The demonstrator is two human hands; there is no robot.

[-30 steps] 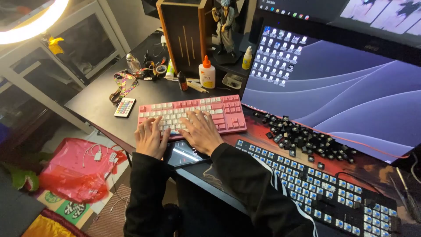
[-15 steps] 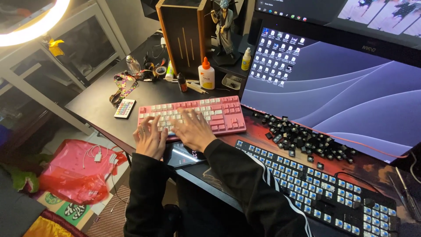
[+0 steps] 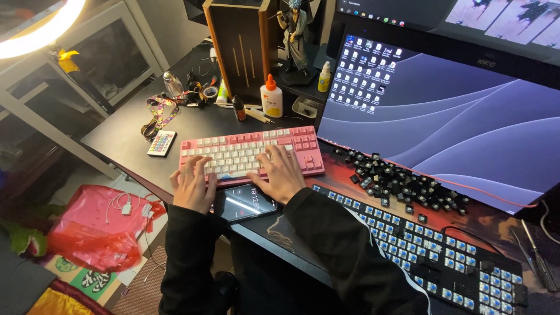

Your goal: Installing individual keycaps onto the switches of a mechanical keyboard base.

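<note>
Pink keyboard (image 3: 251,153) lies on the bench (image 3: 122,131), near the left of the big screen (image 3: 443,122). Left hand (image 3: 192,185) and right hand (image 3: 281,175) rest flat on its keys, fingers spread, gripping nothing. I think light, even presses are best, with wrists lifted off the phone (image 3: 244,202) just beside the near edge.

two keyboards (image 3: 251,153), two hands (image 3: 283,173)
</note>
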